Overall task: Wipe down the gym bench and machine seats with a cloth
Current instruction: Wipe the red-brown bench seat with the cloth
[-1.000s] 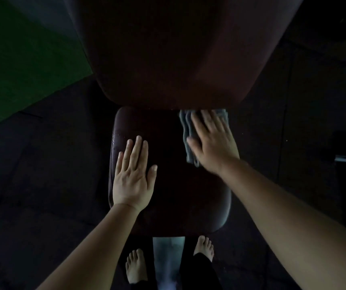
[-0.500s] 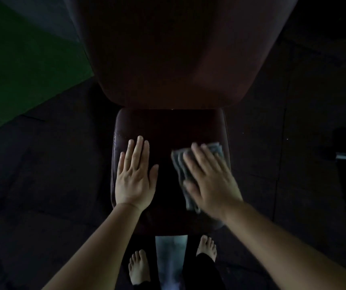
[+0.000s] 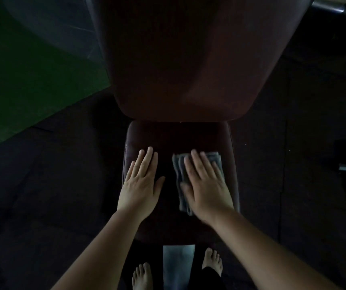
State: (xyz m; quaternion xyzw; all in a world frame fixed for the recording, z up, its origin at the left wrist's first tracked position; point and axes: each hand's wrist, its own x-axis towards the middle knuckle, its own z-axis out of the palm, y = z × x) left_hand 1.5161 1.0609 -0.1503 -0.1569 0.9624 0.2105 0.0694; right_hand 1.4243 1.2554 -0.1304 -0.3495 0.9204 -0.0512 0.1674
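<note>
Grey folded cloth [image 3: 178, 170] lies right of the frame's middle on the dark red padded seat [image 3: 178, 137]; its long side points up the frame (toward the tall back pad [image 3: 188, 70]); the right hand [image 3: 206, 185] presses it with straight fingers; the left hand [image 3: 141, 185] rests flat just beside it, holding nothing.

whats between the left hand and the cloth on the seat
Only bare seat pad lies between the left hand and the cloth, per the head view.
</note>
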